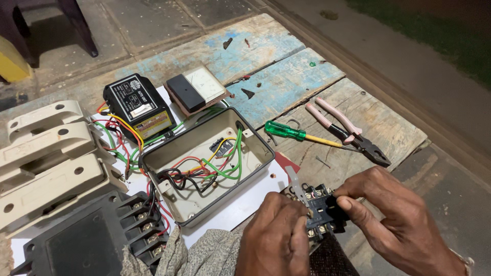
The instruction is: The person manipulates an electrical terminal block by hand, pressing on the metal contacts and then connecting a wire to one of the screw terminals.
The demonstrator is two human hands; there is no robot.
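Both hands pinch the black contactor block (321,212) over the lap, left hand (273,237) clamping its side, right hand (394,222) gripping the top edge; a slip could drop loose terminal screws off the worktop (286,76)

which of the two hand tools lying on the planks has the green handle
The screwdriver with the translucent green handle and yellow shaft. The pliers beside it, to the right, have pink grips and dark jaws.
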